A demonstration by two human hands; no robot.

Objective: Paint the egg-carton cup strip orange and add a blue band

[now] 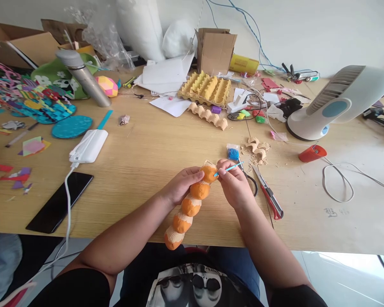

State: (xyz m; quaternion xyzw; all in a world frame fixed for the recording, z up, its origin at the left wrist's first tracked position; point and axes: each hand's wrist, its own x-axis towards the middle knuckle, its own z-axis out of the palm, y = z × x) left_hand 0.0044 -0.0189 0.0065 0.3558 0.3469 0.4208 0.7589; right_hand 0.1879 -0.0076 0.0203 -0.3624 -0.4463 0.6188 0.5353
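My left hand (184,183) grips the upper end of an egg-carton strip (191,206), a row of several bumps partly covered in orange clay, with pale cardboard showing between. The strip slants down toward me, its lower end over the table's front edge. Pinched in my right hand (234,181) is a thin blue modelling tool (232,166), its tip against the topmost orange bump. Just beyond that hand lie scissors (253,183), partly hidden by it, and a bag of blue clay (233,152). A red utility knife (270,197) rests to the right, its blade out.
Cut carton scraps (258,149) lie ahead. Farther back are a yellow egg tray (206,88) and an uncovered carton strip (208,116). A white fan (336,104) and red cup (312,153) stand right. At left are a power bank (88,146), phone (60,202) and steel bottle (88,81).
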